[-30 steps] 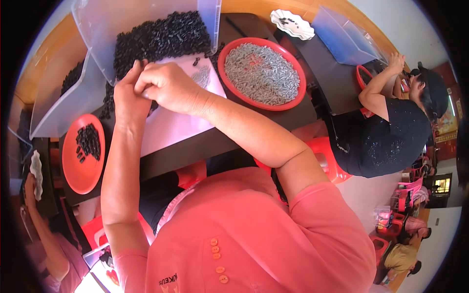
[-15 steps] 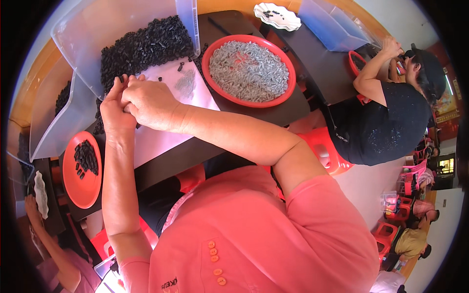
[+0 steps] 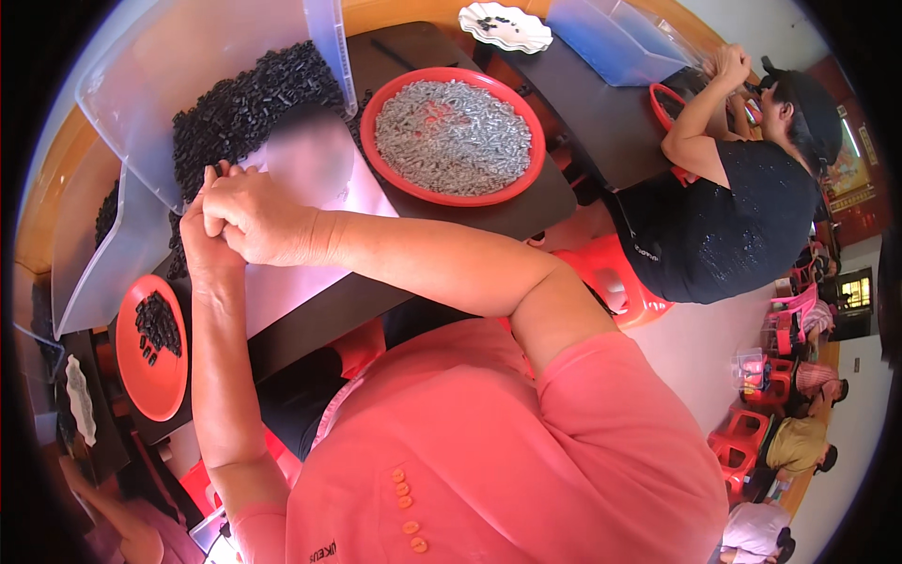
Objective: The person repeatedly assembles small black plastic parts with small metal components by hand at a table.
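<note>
My two hands are pressed together over the near edge of the pile. My left hand is closed, and a small black plastic piece shows at the fingertips. Across it lies my right hand, fingers curled; what they pinch is hidden. Beyond them a heap of short black plastic pieces spills from a tipped clear plastic bin. A white sheet lies under my hands, partly covered by a blurred patch. To the right, a red round tray holds many small silvery metal pieces.
An orange-red dish with black pieces sits at left, beside another clear bin. On the dark table at right are a white scalloped plate and a bluish bin. A person in black sits there near a red stool.
The whole view has shifted slightly, so the table things sit further left. My hands stay clasped together, with the right fingers turned a little. A blurred patch now covers part of the white sheet.
</note>
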Available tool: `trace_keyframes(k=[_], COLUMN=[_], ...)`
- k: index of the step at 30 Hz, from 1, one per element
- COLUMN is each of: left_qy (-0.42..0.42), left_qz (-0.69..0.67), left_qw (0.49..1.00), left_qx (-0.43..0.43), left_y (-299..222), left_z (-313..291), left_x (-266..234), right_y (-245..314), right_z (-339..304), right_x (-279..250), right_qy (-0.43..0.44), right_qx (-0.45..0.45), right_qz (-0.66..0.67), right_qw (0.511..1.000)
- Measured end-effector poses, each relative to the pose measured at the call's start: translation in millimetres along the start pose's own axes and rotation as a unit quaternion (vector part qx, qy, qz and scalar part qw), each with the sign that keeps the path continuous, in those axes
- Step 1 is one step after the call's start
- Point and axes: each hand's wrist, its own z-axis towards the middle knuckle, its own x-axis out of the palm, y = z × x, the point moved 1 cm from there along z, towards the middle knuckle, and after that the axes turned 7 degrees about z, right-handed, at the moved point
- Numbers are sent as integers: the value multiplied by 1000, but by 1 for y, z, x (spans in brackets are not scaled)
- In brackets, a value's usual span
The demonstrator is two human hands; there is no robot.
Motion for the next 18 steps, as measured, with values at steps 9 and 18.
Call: trace_keyframes(k=[9,18], left_qy=[-65,-51], left_qz=[135,271], left_qw=[986,959], left_qx=[77,71], left_y=[0,6], left_z=[17,-2], left_x=[-21,28], right_y=[6,-32], right_z=[9,27], right_x=[-14,-74], right_qy=[-38,-27], right_qx=[21,41], right_qz=[49,295], right_qw=[998,954])
